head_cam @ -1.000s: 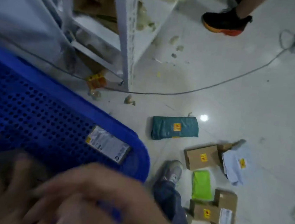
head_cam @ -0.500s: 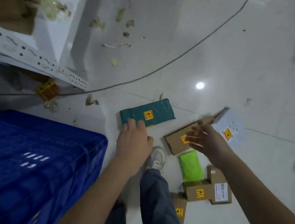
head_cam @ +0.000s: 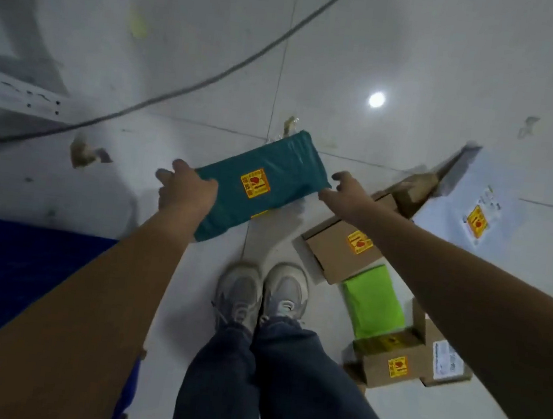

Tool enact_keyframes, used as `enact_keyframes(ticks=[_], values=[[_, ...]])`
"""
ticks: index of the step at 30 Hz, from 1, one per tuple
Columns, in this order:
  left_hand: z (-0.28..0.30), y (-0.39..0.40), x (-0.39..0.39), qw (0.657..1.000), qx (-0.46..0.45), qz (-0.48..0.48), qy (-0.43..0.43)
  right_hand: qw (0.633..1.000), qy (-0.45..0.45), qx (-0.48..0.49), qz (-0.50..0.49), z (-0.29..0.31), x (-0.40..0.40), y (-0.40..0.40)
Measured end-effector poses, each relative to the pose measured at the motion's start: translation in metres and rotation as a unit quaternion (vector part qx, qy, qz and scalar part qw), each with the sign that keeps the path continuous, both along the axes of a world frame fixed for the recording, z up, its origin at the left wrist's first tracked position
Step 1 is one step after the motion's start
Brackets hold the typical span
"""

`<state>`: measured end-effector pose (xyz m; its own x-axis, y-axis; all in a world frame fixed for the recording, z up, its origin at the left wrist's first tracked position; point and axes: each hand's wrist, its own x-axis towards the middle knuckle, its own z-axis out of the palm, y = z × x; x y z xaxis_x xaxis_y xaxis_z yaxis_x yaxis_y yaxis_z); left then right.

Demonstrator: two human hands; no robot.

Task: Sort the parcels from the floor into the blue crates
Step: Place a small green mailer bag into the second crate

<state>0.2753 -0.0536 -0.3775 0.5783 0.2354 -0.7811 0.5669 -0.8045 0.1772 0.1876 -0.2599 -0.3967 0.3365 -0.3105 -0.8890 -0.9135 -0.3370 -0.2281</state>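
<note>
A teal parcel (head_cam: 265, 177) with a yellow sticker is held between both my hands above the floor in front of my shoes. My left hand (head_cam: 186, 190) grips its left end with the fingers curled over the far edge. My right hand (head_cam: 347, 195) grips its right end. A blue crate (head_cam: 13, 269) sits at the lower left, partly hidden by my left forearm. More parcels lie on the floor to the right: a brown box (head_cam: 336, 250), a bright green bag (head_cam: 375, 299), a second brown box (head_cam: 392, 362) and a white bag (head_cam: 474, 211).
A grey cable (head_cam: 193, 84) runs across the tiled floor from left to upper right. A white metal shelf frame (head_cam: 15, 97) stands at the left. Scraps of paper (head_cam: 85, 151) litter the floor. My two shoes (head_cam: 260, 293) stand together at centre.
Both hands reached down from the crate and took hold of the teal parcel. The right hand moved left from over the brown box to the parcel's right end, and the parcel now looks raised.
</note>
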Motion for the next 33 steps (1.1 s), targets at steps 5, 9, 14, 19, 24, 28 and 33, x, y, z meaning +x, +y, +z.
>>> enact_keyframes(ticks=[5, 9, 14, 19, 24, 28, 33], values=[[-0.077, 0.011, 0.003, 0.957, -0.003, 0.29, 0.008, 0.969, 0.011, -0.009, -0.247, -0.073, 0.023, 0.008], [-0.114, 0.019, -0.011, 0.979, 0.002, 0.201, -0.013, 0.981, -0.028, -0.016, -0.189, -0.098, 0.027, 0.012], [-0.11, 0.023, -0.017, 0.928, -0.147, 0.333, 0.078, 0.994, -0.052, -0.004, -0.097, -0.095, 0.026, 0.014], [-0.093, 0.031, -0.031, 0.945, -0.156, 0.285, 0.046, 0.994, -0.032, 0.036, -0.098, -0.064, 0.02, 0.015], [-0.037, 0.032, -0.045, 0.983, -0.066, -0.17, -0.038, 0.99, -0.001, 0.039, -0.135, -0.01, 0.014, 0.016], [0.026, 0.025, -0.064, 0.901, -0.115, -0.416, -0.044, 0.965, 0.093, 0.081, -0.23, 0.046, 0.011, 0.012], [0.088, 0.026, -0.076, 0.872, -0.092, -0.434, -0.205, 0.951, 0.121, 0.144, -0.244, 0.13, 0.003, 0.004]])
